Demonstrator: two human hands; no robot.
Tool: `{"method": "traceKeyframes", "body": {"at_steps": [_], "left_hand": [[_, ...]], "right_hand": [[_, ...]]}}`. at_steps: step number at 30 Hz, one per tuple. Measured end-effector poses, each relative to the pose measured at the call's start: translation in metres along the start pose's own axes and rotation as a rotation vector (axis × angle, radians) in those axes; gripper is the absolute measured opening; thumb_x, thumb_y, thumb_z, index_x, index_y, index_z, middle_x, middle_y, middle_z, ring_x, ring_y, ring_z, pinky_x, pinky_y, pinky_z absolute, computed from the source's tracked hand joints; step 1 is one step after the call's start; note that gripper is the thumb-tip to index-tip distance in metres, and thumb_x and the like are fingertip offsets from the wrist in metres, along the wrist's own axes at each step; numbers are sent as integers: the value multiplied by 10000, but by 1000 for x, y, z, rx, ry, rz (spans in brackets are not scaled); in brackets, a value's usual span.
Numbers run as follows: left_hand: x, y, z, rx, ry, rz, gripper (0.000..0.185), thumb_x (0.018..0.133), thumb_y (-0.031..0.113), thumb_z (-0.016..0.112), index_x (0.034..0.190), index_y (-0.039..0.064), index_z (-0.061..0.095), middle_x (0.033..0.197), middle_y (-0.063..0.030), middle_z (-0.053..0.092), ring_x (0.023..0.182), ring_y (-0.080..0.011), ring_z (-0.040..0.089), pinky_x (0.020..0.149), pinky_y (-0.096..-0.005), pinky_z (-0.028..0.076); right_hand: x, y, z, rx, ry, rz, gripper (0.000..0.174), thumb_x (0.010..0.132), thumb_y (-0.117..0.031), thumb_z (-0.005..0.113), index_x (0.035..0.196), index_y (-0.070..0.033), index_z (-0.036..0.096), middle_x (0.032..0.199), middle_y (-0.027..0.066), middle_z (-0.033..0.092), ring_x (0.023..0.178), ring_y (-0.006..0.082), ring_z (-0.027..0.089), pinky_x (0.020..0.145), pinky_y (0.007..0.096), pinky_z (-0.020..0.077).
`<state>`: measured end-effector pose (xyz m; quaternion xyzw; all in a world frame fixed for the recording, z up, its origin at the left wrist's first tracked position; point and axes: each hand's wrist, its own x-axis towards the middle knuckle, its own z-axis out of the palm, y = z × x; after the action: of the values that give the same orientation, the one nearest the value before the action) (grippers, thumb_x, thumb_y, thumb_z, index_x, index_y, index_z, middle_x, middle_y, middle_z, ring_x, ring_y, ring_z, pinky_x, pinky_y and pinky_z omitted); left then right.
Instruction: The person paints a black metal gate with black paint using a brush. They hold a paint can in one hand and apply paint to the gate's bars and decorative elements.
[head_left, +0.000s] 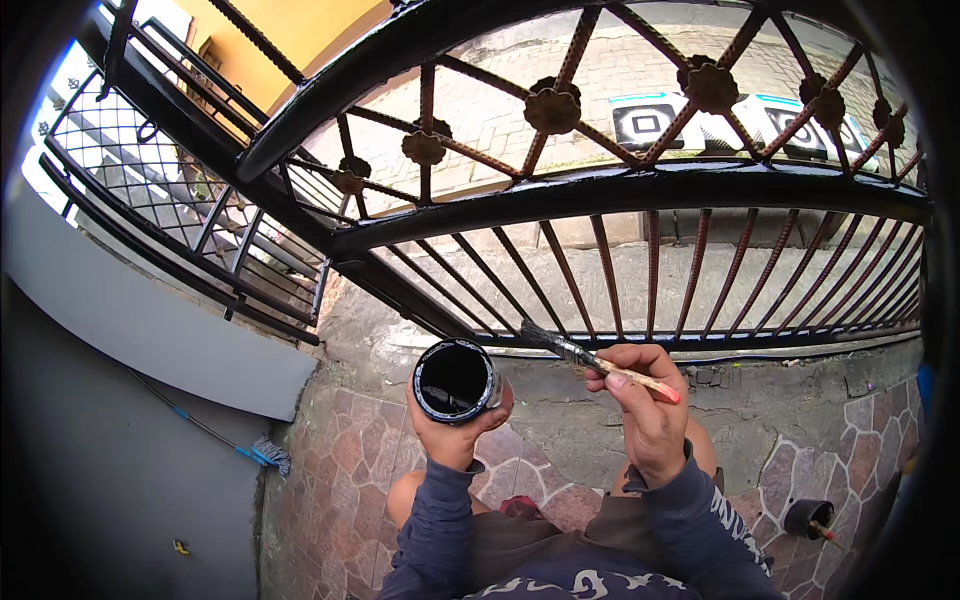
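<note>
My left hand (454, 431) is wrapped around an open can of black paint (452, 381), its rim streaked with paint. In my right hand (645, 420) is a paintbrush (574, 351) with a wooden handle, red at its end. The brush's black-coated bristles point up and left, near the bottom rail of a metal gate (622, 191); whether they touch it cannot be told. The gate's rails and frame look glossy black. Many of its twisted bars (652, 277) and the rosettes (553, 110) look rusty brown, while the bars at the left are darker.
A small black pot (808, 517) with a brush in it lies on the stone-patterned floor at the lower right. A blue-handled mop or brush (262, 454) leans at the grey wall (150, 450) on the left. Beyond the gate, printed panels (652, 126) lie on the paving.
</note>
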<state>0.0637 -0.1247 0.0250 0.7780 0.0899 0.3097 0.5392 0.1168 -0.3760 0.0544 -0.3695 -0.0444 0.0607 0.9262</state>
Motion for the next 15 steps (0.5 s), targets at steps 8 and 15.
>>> {"method": "traceKeyframes", "body": {"at_steps": [8, 15], "left_hand": [[10, 50, 22, 22, -43, -10, 1094, 510, 158, 1065, 1410, 8, 461, 1298, -103, 639, 1188, -221, 640, 1047, -367, 525], [39, 82, 30, 30, -134, 20, 1067, 489, 144, 1062, 1379, -10, 495, 1284, -119, 662, 1180, -230, 658, 1056, -375, 524]], "right_hand": [[43, 1, -31, 284, 71, 37, 221, 926, -18, 702, 1130, 53, 657, 1152, 171, 682, 1016, 235, 699, 922, 368, 574], [51, 6, -59, 215, 186, -42, 244, 881, -17, 644, 1117, 38, 620, 1167, 196, 651, 977, 263, 695, 895, 377, 585]]}}
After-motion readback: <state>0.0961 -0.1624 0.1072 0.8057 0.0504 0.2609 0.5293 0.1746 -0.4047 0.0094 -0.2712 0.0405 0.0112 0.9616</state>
